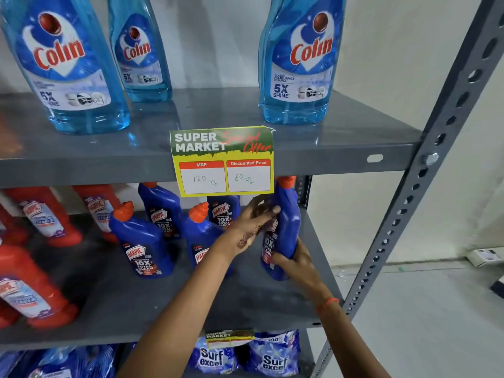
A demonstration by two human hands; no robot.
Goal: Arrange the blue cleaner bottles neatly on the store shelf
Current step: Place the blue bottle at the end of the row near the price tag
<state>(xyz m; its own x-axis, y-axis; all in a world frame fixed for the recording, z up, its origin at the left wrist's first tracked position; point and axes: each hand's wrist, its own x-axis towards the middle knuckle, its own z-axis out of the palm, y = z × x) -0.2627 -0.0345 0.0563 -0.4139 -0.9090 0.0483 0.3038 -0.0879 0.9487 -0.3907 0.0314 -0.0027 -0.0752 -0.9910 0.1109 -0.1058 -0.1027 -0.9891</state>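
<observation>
On the middle grey shelf (245, 304) stand several dark blue Harpic cleaner bottles with orange caps. One blue bottle (286, 222) stands upright at the right end of the shelf; both hands hold it. My left hand (253, 222) wraps its upper label side, my right hand (293, 261) grips its lower body. Another blue bottle (141, 241) stands front left, a third (200, 236) sits just left of my left forearm, and two more (163, 211) stand behind, partly hidden by the price tag.
Red Harpic bottles (41, 290) fill the left of the same shelf. Light blue Colin bottles (297, 61) stand on the shelf above. A yellow price tag (222, 162) hangs from the upper shelf edge. Surf excel packs (272, 353) lie below. The perforated shelf post (409, 203) runs along the right.
</observation>
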